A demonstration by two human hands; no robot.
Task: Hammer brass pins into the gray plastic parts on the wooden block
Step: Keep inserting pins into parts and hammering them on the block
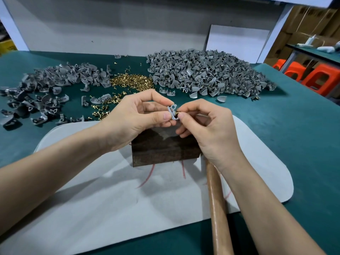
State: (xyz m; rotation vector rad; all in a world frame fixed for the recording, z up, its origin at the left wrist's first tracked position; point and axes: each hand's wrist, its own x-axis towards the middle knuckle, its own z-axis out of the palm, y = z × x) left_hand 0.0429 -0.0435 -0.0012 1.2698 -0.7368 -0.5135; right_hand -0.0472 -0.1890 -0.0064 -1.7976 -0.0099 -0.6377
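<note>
My left hand [136, 115] pinches a small gray plastic part [172, 110] between thumb and fingers, held in the air above the dark wooden block [161, 146]. My right hand [207, 126] pinches a brass pin [178, 113] with thumb and forefinger, its tip against the part's right side. The hammer's brown wooden handle [218, 208] lies on the white mat under my right wrist; its head is hidden. A heap of loose brass pins [132, 81] lies behind my hands.
A large pile of gray parts [206, 72] sits at the back right, and a flatter spread of gray parts [46, 89] at the back left. The white mat [92, 199] covers the green tabletop [294, 126]. Orange stools [316, 78] stand at the far right.
</note>
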